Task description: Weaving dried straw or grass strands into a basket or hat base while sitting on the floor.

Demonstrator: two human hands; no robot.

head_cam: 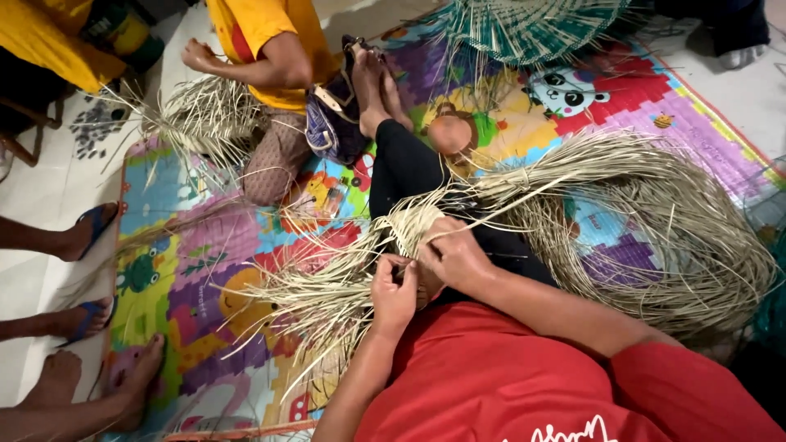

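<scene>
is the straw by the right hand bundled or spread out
Bundled: the straw lies in a loose curved coil on the mat, beside the right hand.

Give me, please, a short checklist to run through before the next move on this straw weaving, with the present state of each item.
1. Left hand grips the woven straw piece: ok.
2. Right hand pinches strands at the weave: ok.
3. Loose straw bundle lies beside the right arm: ok.
4. Free strands fan out untangled on the play mat: cannot tell.
5. Other person's hand stays apart from the weave: ok.
</scene>
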